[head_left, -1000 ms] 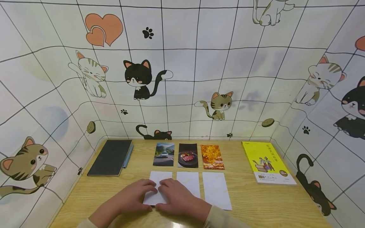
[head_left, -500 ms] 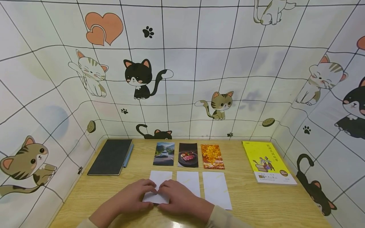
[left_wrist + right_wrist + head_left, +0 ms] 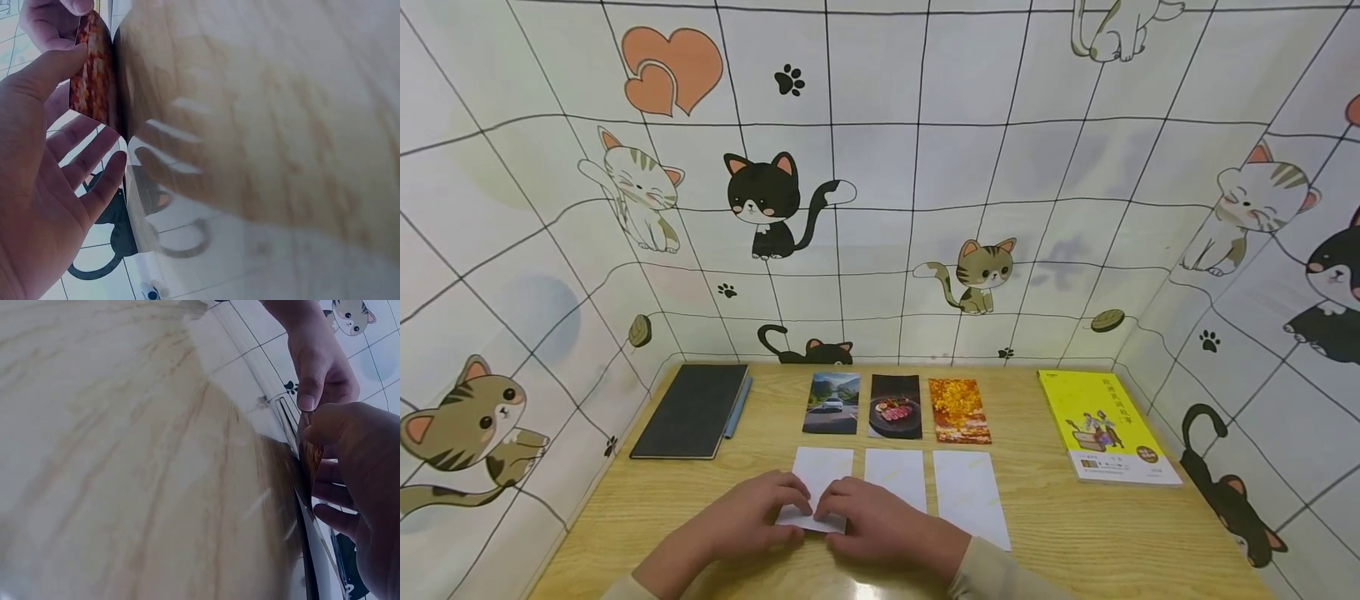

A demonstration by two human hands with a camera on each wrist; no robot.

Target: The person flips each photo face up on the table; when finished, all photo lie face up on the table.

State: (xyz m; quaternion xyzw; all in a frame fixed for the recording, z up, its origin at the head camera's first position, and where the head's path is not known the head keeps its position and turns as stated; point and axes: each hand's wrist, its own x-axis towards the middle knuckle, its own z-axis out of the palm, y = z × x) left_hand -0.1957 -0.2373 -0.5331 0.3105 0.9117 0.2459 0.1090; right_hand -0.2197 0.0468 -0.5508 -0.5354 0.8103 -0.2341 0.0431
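Note:
In the head view a white-backed photo card [image 3: 822,467] lies at the left of a front row, its near edge bent up off the table. My left hand [image 3: 756,517] pinches the near left part, thumb below and fingertips on the white side. Close beside it, my right hand [image 3: 880,521] pinches the near right part the same way. Both wrist views show the underside, an orange-red print [image 3: 94,81], with the thumbs against it. Two more white cards lie to the right: a middle card [image 3: 895,477], partly behind my right hand, and a right card [image 3: 972,498].
Behind stand three picture-side-up cards in a row: a car card [image 3: 831,404], a food card [image 3: 895,407] and a yellow-leaf card [image 3: 959,411]. A black notebook [image 3: 688,412] and blue pen [image 3: 738,408] lie left, a yellow book [image 3: 1105,429] right. Cat-print walls enclose the table [image 3: 1075,533].
The front-left card's near edge has risen and curled away from me. Both hands keep their pinch, the right one shifting slightly to the right.

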